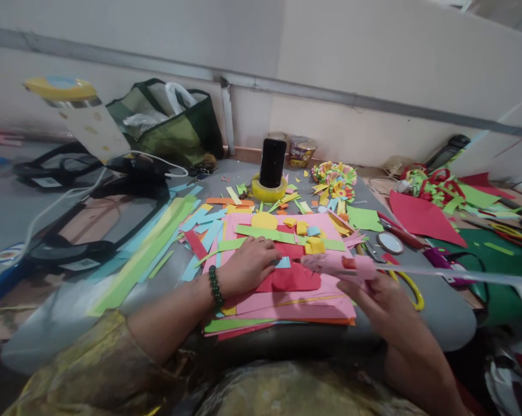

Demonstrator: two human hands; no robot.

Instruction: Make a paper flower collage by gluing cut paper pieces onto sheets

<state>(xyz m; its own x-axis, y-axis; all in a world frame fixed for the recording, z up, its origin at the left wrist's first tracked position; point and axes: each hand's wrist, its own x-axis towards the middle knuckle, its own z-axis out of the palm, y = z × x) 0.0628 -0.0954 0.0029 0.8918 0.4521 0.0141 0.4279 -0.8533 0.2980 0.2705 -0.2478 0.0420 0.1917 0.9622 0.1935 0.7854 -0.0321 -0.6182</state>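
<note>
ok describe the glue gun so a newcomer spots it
On the grey table lies a pile of pink paper. Over its right edge, the right hand holds the glue gun, nose toward the left hand. Unlike that flat paper, this chunky pink tool has a long clear stick behind.

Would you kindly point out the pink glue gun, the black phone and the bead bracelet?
Pink glue gun (335, 264), head view: its body.
Black phone (273, 162), head view: its screen.
Bead bracelet (215, 287), head view: its beads.
</note>
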